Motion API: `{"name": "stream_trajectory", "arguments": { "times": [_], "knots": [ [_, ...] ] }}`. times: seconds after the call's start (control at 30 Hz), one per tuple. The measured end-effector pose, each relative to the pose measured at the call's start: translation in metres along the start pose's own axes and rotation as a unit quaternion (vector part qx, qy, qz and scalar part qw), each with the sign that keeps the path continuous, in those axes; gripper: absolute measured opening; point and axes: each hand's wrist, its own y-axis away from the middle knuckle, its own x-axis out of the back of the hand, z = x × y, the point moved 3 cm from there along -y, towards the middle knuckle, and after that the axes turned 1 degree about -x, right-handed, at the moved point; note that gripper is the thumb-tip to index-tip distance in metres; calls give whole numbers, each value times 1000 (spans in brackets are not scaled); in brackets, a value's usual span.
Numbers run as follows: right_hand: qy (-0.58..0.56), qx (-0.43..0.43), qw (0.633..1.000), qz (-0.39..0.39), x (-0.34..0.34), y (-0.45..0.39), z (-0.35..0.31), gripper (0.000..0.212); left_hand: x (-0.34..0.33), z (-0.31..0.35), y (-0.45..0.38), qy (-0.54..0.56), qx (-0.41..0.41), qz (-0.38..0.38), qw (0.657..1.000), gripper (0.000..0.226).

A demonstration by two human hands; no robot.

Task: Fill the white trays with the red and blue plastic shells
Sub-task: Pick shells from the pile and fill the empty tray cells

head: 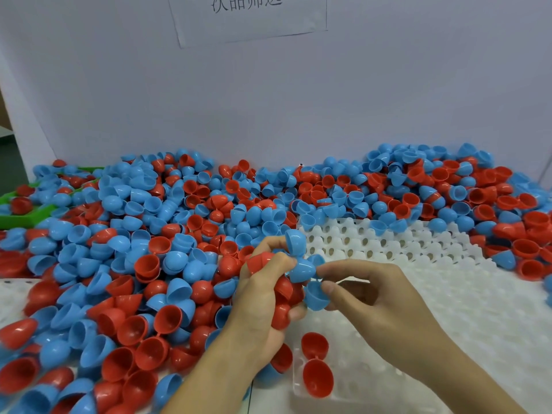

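Observation:
My left hand [263, 297] grips a bunch of red shells [283, 306] and blue shells [295, 239] above the near left edge of the white tray [448, 294]. My right hand [367, 297] pinches one hinged blue shell [313, 295] at the edge of that bunch, thumb and forefinger closed on it. One hinged red shell [315, 366] lies open in the tray's near left corner. A big heap of loose red and blue shells [134, 264] covers the table to the left and along the back.
A white wall [268, 100] with a taped paper sign stands right behind the heap. Green bins [27, 213] sit half buried at the far left. Part of another white tray [12, 294] shows at the left edge.

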Motion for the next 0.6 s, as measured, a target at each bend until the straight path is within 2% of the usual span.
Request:
{"name": "stream_trajectory", "arguments": {
  "times": [0.27, 0.5, 0.6],
  "knots": [
    [39, -49, 998, 16, 3, -2, 3, 7, -4, 0, 2, -26, 2, -72, 997, 17],
    [27, -61, 996, 56, 22, -7, -5, 7, -4, 2, 1, -17, -1, -57, 998, 19],
    [5, -93, 995, 33, 32, -6, -6, 10, -4, 2, 1, -12, -2, -56, 998, 20]
  ]
}}
